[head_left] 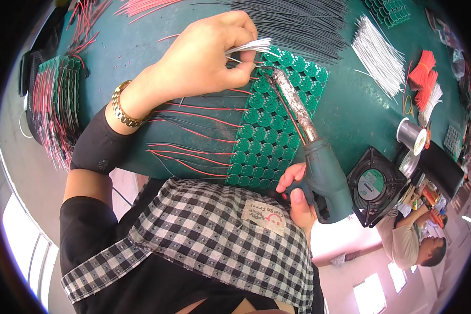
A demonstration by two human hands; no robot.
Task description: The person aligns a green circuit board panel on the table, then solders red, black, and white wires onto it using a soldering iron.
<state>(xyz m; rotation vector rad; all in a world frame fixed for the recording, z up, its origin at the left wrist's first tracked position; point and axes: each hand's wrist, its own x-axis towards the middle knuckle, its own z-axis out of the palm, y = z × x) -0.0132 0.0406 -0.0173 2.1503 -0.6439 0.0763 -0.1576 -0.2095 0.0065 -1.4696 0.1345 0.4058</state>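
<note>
A panel of round green circuit boards lies on the table in front of me. Red and black wires run from its left edge. My left hand is over the panel's far left corner, its fingers pinched on a small bunch of white wires. From the near right, my right hand grips a soldering gun with a dark green body. The gun's stained metal barrel points away over the panel, and its tip is close to my left fingertips. Whether the tip touches a board cannot be made out.
Black wires lie beyond the panel, with white wires to their right. Further right are red wire bundles, a solder spool and a black fan. Wired boards are stacked at left. Another person sits far right.
</note>
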